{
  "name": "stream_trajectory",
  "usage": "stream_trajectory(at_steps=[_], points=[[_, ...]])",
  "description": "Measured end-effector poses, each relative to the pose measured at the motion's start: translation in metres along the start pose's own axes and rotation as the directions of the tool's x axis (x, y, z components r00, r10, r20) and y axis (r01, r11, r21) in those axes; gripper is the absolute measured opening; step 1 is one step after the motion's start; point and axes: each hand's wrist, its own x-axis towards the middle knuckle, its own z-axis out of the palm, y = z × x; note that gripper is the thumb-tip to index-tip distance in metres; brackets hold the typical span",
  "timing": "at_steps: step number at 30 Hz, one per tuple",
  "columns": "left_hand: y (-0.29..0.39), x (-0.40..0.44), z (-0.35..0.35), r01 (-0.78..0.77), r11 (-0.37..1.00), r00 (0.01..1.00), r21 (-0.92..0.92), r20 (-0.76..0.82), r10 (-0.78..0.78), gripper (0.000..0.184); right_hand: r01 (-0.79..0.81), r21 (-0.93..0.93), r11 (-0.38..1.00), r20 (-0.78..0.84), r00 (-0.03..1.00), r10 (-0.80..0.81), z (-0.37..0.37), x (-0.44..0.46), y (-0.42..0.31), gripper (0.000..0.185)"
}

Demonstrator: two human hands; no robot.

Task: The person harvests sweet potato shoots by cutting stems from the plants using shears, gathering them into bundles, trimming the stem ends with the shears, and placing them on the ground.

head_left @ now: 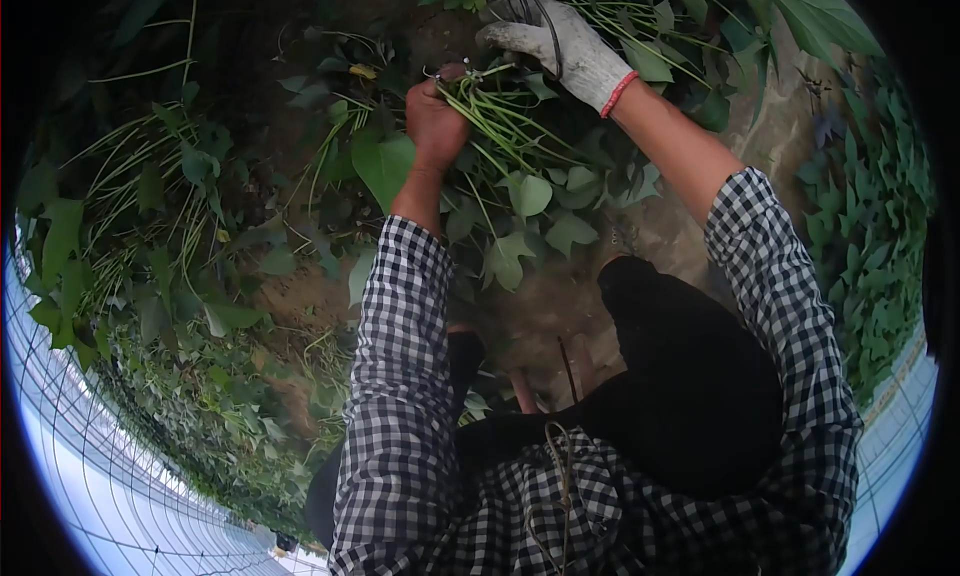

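Note:
My bare left hand (437, 121) is closed round a bunch of cut-looking green leafy stems (500, 116). The stems fan out to the right of the fist, with broad pointed leaves hanging below them. My right hand (570, 51) wears a white knitted glove with a red cuff and is just up and right of the bunch. Its thumb points left, and its fingers curl partly out of sight round dark thin strands (548, 21), one of which loops over the back of the glove. What these strands are made of I cannot make out.
Leafy vines with long stems (140, 166) lie to the left, over brown soil (290, 301). A dense green row (870, 226) runs along the right. My bent knee (680, 366) in black trousers is below the hands. Wire-grid panels (110, 486) curve along the lower left edge.

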Motion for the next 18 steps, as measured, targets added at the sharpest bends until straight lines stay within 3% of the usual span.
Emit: stream_trajectory(at_steps=[1,4,6,10,15,18], points=[[0.004,-0.001,0.0,-0.02,0.998,1.0,-0.056,-0.008,0.02,0.022,0.021,0.039,0.999,0.018,1.0,-0.022,0.0,0.002,0.003,0.032],[0.012,-0.004,-0.002,-0.024,0.979,1.0,-0.203,-0.015,0.021,0.021,0.159,-0.083,0.984,0.05,0.987,-0.156,-0.002,0.005,0.01,0.034],[0.013,-0.004,-0.005,0.045,0.963,0.999,-0.266,0.012,-0.043,0.02,0.112,-0.008,0.994,0.065,0.992,-0.112,-0.002,0.002,0.013,0.04],[0.016,-0.006,-0.007,-0.001,0.973,1.0,-0.231,-0.019,-0.004,0.017,0.173,0.072,0.982,0.119,0.976,-0.18,-0.003,-0.005,0.011,0.047],[0.014,-0.005,-0.004,0.048,0.971,0.998,-0.234,0.04,-0.039,0.015,0.195,-0.137,0.971,0.152,0.973,-0.173,-0.007,-0.012,-0.001,0.043],[0.014,-0.004,-0.005,0.028,0.989,0.999,-0.146,0.049,-0.021,0.016,0.228,-0.168,0.959,0.119,0.97,-0.21,-0.004,-0.008,0.003,0.041]])
